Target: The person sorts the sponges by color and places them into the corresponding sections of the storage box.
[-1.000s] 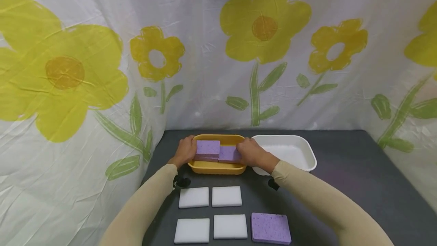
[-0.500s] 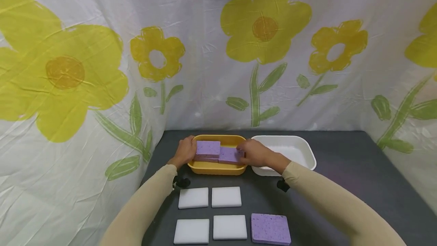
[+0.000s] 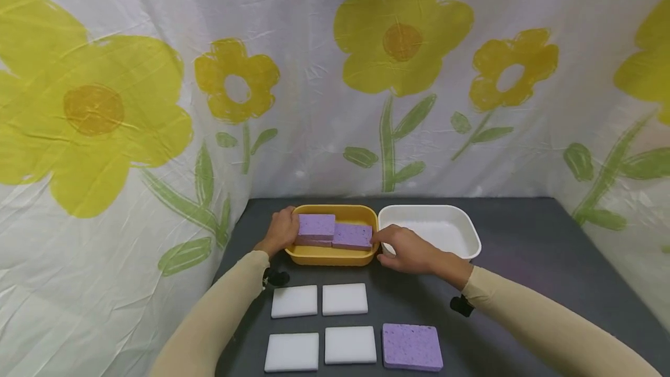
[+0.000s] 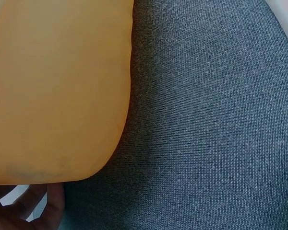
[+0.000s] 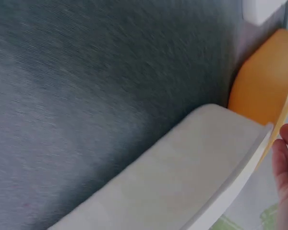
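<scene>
A yellow tray holds purple sponges: a stack on the left and a single-looking sponge beside it on the right. My left hand grips the tray's left end; in the left wrist view, its curled fingers show at the tray's lower corner. Over the adjoining rims of the yellow tray and a white tray hovers my right hand, fingers loosely bent and holding nothing. The right wrist view catches its fingertips close to the yellow rim.
In front of the trays, several white sponge pads lie in two rows on the dark table. A loose purple sponge sits to the right of the nearer row. A flower-printed curtain hangs behind the table.
My right hand has released the right-hand sponge inside the yellow tray and drawn back to the right, over the rims. The left hand keeps its place at the tray's left end.
</scene>
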Tool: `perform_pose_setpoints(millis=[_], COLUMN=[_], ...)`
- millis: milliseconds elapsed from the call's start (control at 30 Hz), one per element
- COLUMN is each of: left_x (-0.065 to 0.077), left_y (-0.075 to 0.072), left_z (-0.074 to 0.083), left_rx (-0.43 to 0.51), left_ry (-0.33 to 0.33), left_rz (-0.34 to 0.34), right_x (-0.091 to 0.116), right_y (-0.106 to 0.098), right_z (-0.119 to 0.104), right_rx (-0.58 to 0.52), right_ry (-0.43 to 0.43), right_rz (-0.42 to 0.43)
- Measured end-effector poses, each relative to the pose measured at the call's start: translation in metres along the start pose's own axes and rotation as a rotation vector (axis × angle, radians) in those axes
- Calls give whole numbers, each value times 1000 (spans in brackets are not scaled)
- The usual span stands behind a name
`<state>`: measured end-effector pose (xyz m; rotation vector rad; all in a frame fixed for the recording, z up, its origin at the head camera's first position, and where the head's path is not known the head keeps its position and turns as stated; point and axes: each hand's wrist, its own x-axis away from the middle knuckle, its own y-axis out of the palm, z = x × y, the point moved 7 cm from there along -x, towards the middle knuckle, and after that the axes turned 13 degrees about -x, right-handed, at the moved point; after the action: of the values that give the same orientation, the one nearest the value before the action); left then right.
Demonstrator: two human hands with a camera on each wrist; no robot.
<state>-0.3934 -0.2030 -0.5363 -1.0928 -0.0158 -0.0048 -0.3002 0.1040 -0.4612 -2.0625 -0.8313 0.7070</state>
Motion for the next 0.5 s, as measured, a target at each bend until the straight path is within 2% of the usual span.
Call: perform_pose_setpoints(millis=[233, 500], left_x=[1, -1], left_y=[-1, 2], left_z=[1, 0], left_rx=[-4, -5], left_ry=[-5, -15], left_rz=[-11, -17], right_x=[28, 59], right_y=[7, 8], right_z=[-12, -22], right_rx=[-1, 28], right_ry=[16, -22], right_rz=[-29, 24])
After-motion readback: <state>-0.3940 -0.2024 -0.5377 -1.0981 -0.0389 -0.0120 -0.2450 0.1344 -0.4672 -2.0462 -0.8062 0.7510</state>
